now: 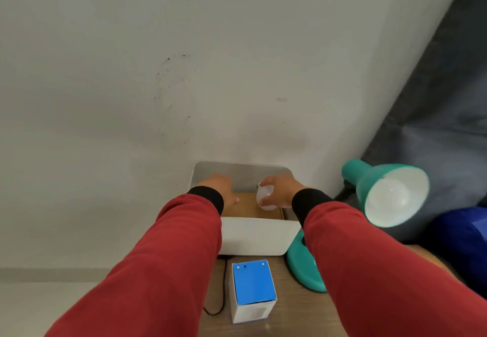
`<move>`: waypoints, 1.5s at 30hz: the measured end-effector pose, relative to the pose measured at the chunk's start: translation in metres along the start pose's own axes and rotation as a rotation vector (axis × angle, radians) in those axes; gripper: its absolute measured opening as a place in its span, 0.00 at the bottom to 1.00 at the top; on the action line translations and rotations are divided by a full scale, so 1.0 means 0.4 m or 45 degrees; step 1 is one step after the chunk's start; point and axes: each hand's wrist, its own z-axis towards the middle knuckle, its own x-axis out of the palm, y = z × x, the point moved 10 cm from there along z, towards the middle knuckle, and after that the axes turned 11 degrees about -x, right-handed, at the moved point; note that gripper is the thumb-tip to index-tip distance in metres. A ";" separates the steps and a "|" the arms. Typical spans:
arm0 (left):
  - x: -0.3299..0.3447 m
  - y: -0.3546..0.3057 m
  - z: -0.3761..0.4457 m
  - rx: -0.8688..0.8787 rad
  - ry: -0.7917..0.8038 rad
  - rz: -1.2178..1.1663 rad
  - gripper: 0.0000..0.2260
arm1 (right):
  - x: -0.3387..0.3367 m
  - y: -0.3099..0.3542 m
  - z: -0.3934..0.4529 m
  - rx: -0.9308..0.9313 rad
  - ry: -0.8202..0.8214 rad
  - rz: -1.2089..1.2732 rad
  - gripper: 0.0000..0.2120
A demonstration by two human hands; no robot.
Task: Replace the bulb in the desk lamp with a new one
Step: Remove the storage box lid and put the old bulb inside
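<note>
1. Loose bulb: frosted white, rounded globe, smooth matte surface, with a small metallic screw base pointing up toward the wall. It sits over the open white bin, above the bin's brown floor.
2. Right hand: fingers wrapped around the loose bulb from the right side, clamped on it. Thumb and fingertips press on the globe.
3. Left hand: inside the bin opening on the left side, fingers loosely spread, holding nothing. Well apart from the right hand.
4. Both arms wear red sleeves with black cuffs at the wrists.
5. Bin: white, rectangular with rounded corners, smooth plastic look, thin walls. Interior floor looks like flat brown cardboard or wood; cannot tell which.
6. Desk lamp: teal, glossy cone shade with a white inner surface, tilted toward the camera. Second bulb, frosted white and round, is seated inside the shade.
7. Lamp base: teal, rounded and flat, just right of the bin, partly hidden by the right sleeve.
8. Bulb carton: small upright box, blue top panel, white sides, standing on the counter in front of the bin.
9. Counter: wood grain, brown. A thin dark cable runs along it, left of the carton.
10. Behind: plain white wall with dark scuff marks; grey curtain on the right.
</note>
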 end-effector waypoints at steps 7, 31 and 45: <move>0.037 0.012 0.042 -0.029 0.039 0.052 0.20 | 0.046 -0.034 0.040 0.040 0.002 -0.054 0.27; -0.070 0.036 -0.102 -0.027 -0.050 0.139 0.21 | -0.034 0.039 -0.094 0.049 0.068 -0.382 0.17; -0.098 0.118 -0.439 -0.044 -0.188 0.056 0.25 | -0.014 0.144 -0.426 -0.003 0.021 -0.389 0.27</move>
